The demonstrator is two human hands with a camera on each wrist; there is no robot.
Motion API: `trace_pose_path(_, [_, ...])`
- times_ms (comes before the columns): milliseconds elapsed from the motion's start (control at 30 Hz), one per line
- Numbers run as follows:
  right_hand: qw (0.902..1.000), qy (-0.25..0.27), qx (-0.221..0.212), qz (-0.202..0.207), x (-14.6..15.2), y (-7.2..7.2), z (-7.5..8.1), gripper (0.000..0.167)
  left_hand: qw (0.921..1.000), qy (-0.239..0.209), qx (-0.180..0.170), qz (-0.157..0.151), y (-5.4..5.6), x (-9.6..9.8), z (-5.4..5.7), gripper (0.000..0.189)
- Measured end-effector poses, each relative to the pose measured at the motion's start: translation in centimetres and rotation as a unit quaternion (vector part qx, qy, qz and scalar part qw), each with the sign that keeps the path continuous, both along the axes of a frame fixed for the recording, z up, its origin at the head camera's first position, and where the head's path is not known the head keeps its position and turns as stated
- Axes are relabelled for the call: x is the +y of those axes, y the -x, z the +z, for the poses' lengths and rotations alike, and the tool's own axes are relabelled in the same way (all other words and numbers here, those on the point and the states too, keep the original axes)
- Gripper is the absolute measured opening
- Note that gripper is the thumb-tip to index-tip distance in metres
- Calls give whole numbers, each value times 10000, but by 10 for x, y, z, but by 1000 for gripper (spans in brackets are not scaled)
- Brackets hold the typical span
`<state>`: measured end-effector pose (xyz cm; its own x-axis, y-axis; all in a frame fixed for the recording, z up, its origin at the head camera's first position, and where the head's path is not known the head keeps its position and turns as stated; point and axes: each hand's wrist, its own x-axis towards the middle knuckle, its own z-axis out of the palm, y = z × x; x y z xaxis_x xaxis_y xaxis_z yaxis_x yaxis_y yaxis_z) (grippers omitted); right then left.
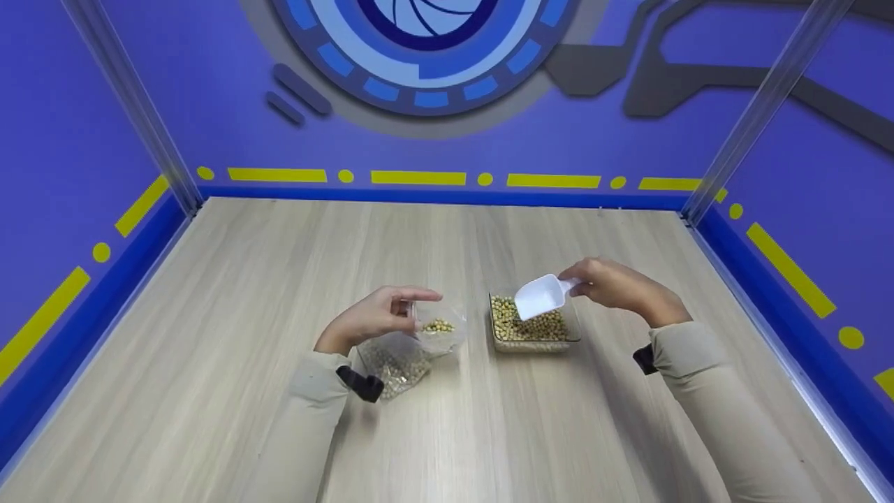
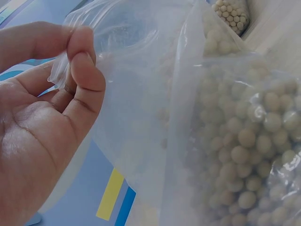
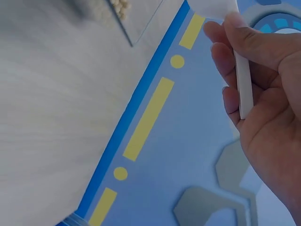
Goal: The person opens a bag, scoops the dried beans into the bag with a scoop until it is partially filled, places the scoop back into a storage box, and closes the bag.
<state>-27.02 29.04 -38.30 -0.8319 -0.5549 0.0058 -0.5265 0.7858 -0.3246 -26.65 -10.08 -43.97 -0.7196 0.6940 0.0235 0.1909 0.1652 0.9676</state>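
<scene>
My left hand (image 1: 380, 314) pinches the rim of a clear plastic zip bag (image 2: 136, 99) between thumb and fingers. The bag's mouth gapes, and round yellowish beans (image 2: 244, 155) fill its lower part. In my right hand (image 1: 614, 283) is the handle of a white scoop (image 1: 541, 296), which tilts over a clear rectangular container (image 1: 534, 346). Similar beans (image 1: 506, 318) lie in that container, right of the bag. No beans show on the scoop's visible white surface. In the right wrist view, fingers and thumb wrap the scoop's handle (image 3: 243, 87).
Both hands work above a light wood-grain table (image 1: 279, 258). Blue panels (image 1: 447, 150) with yellow marks enclose it at the back and sides, with metal posts (image 1: 150, 126) at the rear corners. A black strap mount (image 1: 360, 384) sits on the left wrist.
</scene>
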Motion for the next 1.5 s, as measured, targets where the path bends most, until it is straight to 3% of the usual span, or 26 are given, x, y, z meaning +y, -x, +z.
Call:
trace_pose_path(533, [9963, -751, 374, 183, 8, -7, 10, 26, 9997, -98, -215, 14, 0, 0, -2, 55])
trace_pose_path(900, [9885, -1198, 743, 545, 1, -13, 14, 20, 9998, -151, -93, -86, 0, 0, -3, 55])
trace_pose_path(1500, [9772, -1888, 940, 250, -9, -16, 10, 12, 9994, -226, -199, -146, 1, 0, -4, 52])
